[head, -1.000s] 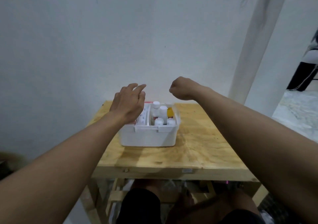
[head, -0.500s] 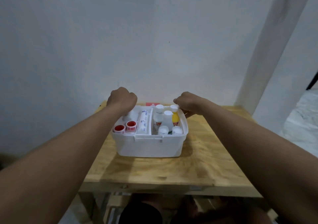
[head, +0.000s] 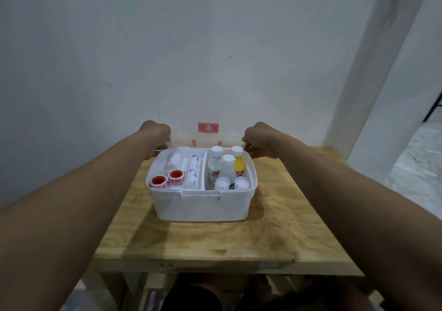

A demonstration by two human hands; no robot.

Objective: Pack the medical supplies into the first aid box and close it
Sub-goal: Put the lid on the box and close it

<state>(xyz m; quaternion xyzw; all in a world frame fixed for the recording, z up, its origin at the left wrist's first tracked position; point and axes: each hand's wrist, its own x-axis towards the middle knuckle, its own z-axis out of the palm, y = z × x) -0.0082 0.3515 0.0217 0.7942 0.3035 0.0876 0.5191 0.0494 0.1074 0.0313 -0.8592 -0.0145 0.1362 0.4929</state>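
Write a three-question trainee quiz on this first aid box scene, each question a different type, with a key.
1. True or false: the clear lid lies flat and latched on the first aid box.
2. Multiple choice: the two red-capped tape rolls sit in the box's A) near-left compartment, B) far-right compartment, C) middle slot.
3. Fill in: the bottle with the yellow body stands among the white bottles in the box's ____ section.

Key
1. False: the lid stands raised behind the box, with the left hand and right hand at its two ends.
2. A.
3. Right.
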